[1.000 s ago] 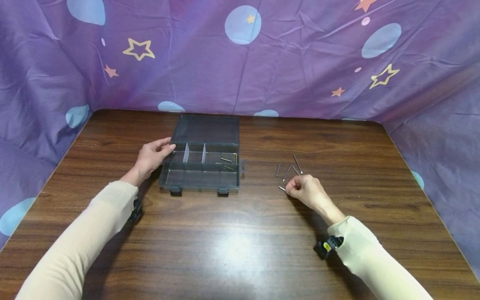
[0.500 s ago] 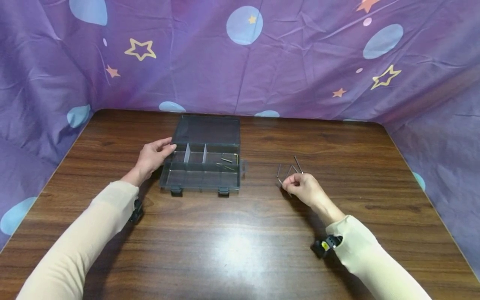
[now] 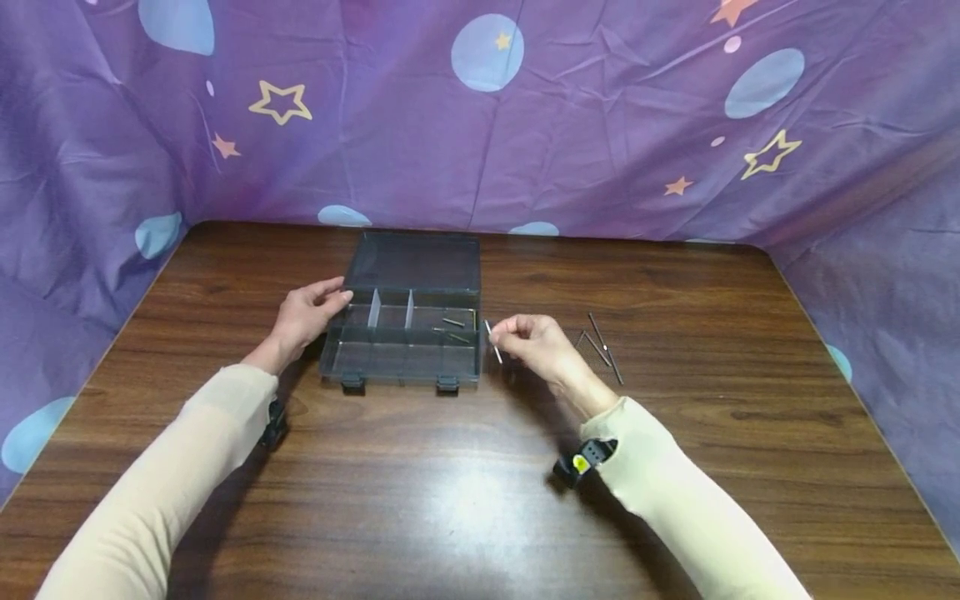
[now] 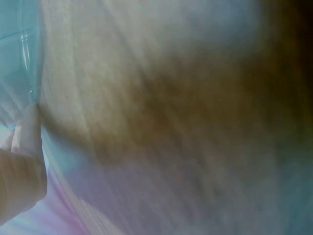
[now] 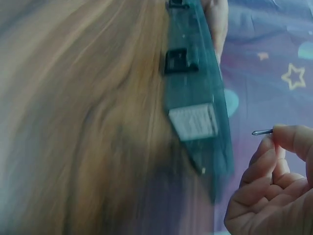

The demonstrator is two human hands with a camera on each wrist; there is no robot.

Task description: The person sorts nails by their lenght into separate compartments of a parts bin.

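Observation:
A translucent dark plastic compartment box (image 3: 401,354) stands on the table with its lid (image 3: 412,260) raised at the back. My left hand (image 3: 302,319) holds the box by its left edge, near the hinge side. Just off the box's right side, my right hand (image 3: 536,342) pinches a thin metal bit (image 3: 493,343) between thumb and fingertips. Its narrow shaped tip shows in the right wrist view, where the same bit (image 5: 262,132) sticks out from the fingers. Several slim metal pieces (image 3: 453,322) lie in the right rear compartment.
Several more thin metal bits (image 3: 614,367) lie on the brown wooden table (image 3: 420,483), right of my right hand. Two upright dividers (image 3: 409,308) split the rear of the box. Two latches (image 3: 447,383) stick out at its front. Patterned purple cloth (image 3: 405,125) surrounds the table.
My right hand has left the loose bits and moved left toward the box, carrying one bit. The bits left behind have shifted slightly. My left hand and the box stay put.

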